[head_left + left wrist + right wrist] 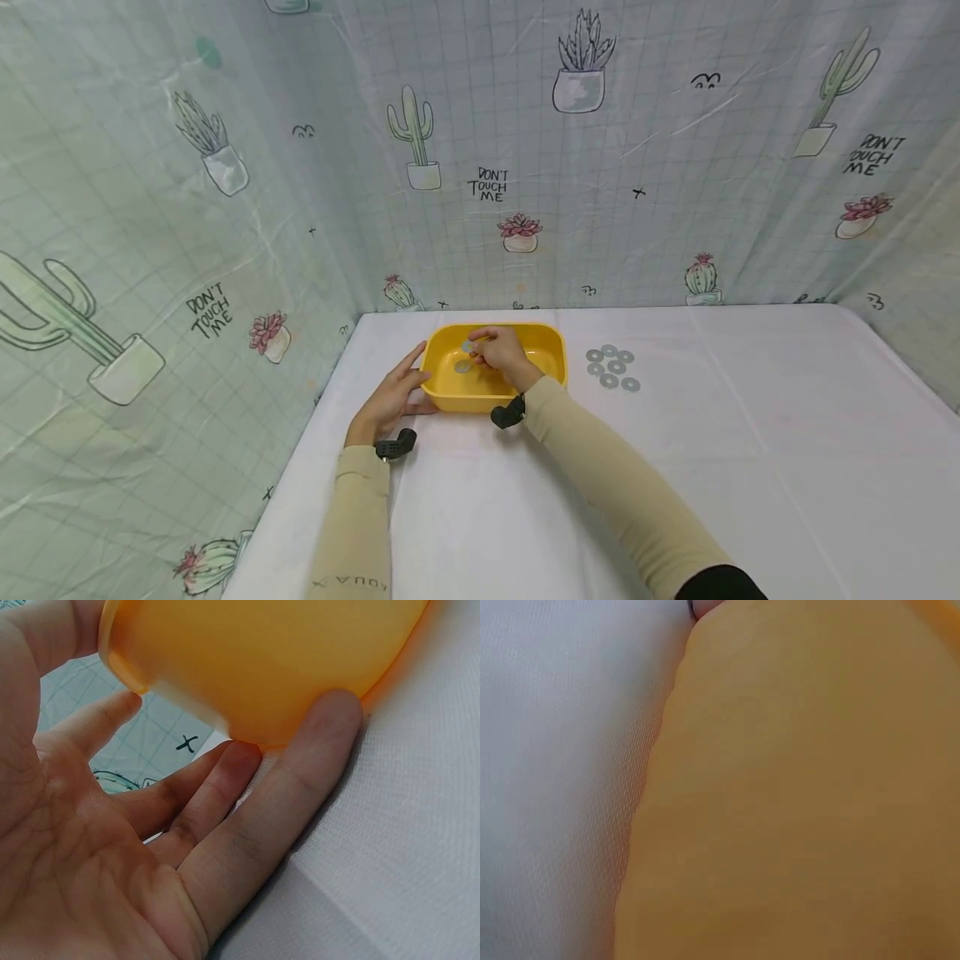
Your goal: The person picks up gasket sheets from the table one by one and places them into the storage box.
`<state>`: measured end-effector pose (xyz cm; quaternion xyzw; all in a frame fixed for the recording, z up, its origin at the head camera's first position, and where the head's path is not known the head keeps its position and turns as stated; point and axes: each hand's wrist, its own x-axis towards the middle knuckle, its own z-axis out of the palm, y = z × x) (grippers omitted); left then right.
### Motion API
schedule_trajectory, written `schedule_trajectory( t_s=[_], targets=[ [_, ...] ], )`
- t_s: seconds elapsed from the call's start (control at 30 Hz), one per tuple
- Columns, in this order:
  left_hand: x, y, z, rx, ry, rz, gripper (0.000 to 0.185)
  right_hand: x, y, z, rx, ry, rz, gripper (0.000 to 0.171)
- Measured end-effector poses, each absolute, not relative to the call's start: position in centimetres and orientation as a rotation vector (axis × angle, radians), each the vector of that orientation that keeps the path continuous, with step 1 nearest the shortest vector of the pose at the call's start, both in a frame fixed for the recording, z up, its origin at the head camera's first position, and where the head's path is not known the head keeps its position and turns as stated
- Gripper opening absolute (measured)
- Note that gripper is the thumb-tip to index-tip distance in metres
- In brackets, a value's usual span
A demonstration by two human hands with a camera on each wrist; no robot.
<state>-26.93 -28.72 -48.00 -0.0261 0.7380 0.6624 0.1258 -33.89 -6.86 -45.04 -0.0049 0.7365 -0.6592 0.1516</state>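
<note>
Washer (468,345) pinched in the right hand (504,357) fingers hangs over the yellow tub (551,337), another lying just below; left hand (390,398) fingers, straight, press the tub's left wall; spare washers (612,367) sit rightward on the bench (750,433)

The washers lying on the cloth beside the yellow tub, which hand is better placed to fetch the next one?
Probably the right. The loose washers lie on the right of the yellow tub, where the right hand works, pinching a washer. The left hand rests open against the tub's opposite wall.
</note>
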Motion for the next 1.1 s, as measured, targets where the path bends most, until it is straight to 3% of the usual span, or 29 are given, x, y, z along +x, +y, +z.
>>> schedule_trajectory(
  t_s=[0.53,1.1],
  targets=[
    [-26.85,-28.94,-47.80,-0.095,2.145,1.935,0.060,-34.38,-7.50,-45.31,0.096,2.301,-1.667,0.015],
    [-26.90,-28.70,-48.00,-0.100,2.155,1.919,0.060,-34.36,-7.24,-45.65,0.039,2.502,-1.405,0.016]
  ],
)
